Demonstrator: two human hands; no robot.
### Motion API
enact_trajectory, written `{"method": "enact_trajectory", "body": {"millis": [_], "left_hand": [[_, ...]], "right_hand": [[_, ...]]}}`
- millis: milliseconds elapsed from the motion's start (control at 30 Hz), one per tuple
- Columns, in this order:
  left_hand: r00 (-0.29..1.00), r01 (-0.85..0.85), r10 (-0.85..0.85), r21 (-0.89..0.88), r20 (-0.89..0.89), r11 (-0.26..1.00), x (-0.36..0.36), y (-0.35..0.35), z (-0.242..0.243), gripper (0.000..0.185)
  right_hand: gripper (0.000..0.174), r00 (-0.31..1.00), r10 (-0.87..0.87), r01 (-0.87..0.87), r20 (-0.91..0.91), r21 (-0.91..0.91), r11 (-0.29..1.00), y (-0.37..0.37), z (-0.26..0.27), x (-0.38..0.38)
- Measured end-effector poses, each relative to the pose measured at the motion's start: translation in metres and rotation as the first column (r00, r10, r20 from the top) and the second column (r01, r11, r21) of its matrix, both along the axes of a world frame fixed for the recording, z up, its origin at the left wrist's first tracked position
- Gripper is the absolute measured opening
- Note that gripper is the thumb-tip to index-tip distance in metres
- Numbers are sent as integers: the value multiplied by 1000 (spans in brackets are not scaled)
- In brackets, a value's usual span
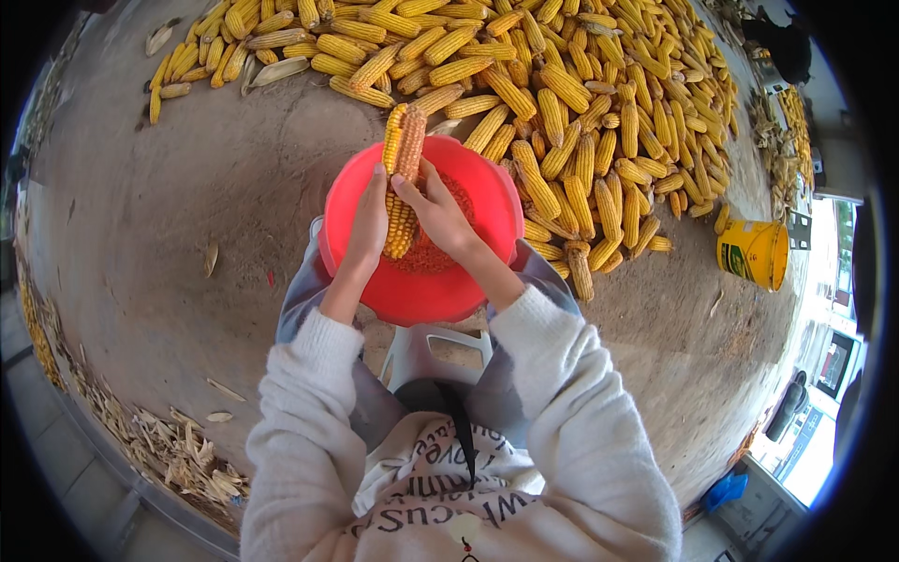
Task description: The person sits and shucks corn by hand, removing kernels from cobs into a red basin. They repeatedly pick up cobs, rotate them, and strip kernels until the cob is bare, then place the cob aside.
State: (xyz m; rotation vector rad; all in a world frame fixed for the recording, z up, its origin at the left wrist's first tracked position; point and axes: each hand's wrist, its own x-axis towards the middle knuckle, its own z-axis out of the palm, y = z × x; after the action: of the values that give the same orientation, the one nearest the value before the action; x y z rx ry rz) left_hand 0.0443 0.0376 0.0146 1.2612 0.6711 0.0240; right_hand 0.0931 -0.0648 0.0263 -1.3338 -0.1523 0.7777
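Above a red plastic basin (428, 298), both hands work on corn held upright. My left hand (369, 218) grips a yellow ear of corn (399, 228) from its left side. Pressed along the ear's upper right is a mostly stripped, pinkish-brown corn cob (412, 140), held by my right hand (441, 216), its thumb lying across the front. Fingers hide part of where ear and cob meet. Loose orange kernels (428, 260) cover the bottom of the basin, which rests between my knees.
A large heap of corn ears (562, 105) spreads beyond the basin and to its right. A yellow bucket (751, 254) lies tipped on the right. Dry husks (175, 449) litter the lower left floor edge. Under me stands a white plastic stool (411, 351).
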Motion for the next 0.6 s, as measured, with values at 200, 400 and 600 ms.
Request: {"method": "enact_trajectory", "body": {"millis": [200, 400, 600], "left_hand": [[998, 6, -11, 89, 55, 996, -1, -1, -20, 54], [997, 42, -16, -378, 73, 925, -1, 10, 11, 48], [995, 83, -47, -521, 83, 850, 0, 13, 25, 47]], "right_hand": [[48, 997, -47, 46, -54, -27, 999, 1, 5, 1], [60, 974, 114, -111, -194, 27, 993, -4, 22, 7], [66, 965, 124, -54, -230, 289, 956, -2, 7, 5]]}}
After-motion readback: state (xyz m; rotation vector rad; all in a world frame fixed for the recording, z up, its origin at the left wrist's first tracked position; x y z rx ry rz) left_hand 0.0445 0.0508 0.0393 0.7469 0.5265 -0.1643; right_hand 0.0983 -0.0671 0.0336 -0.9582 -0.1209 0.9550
